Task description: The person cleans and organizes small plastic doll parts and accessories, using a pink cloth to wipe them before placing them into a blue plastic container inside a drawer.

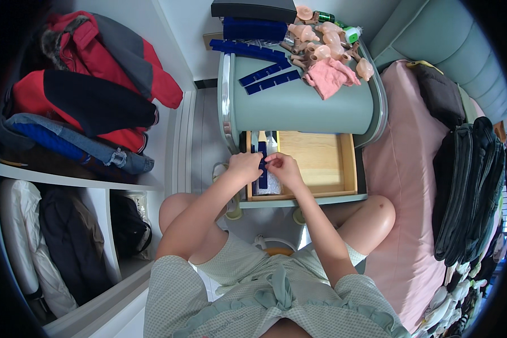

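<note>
My left hand is closed on a dark blue notched strip, which looks like a drawer divider piece. The strip stands lengthwise over the left part of an open wooden drawer. From the other side my right hand meets it, thumb and fingers pinched at the strip's right edge. Whether those fingers grip the strip itself is hard to see. Under the strip lies clear plastic wrapping in the drawer. Two more blue strips rest on the green nightstand above.
Pale pump-like parts, a pink cloth and a dark box crowd the nightstand's back. To the right is a pink bed with folded dark trousers. Wardrobe shelves with jackets stand left.
</note>
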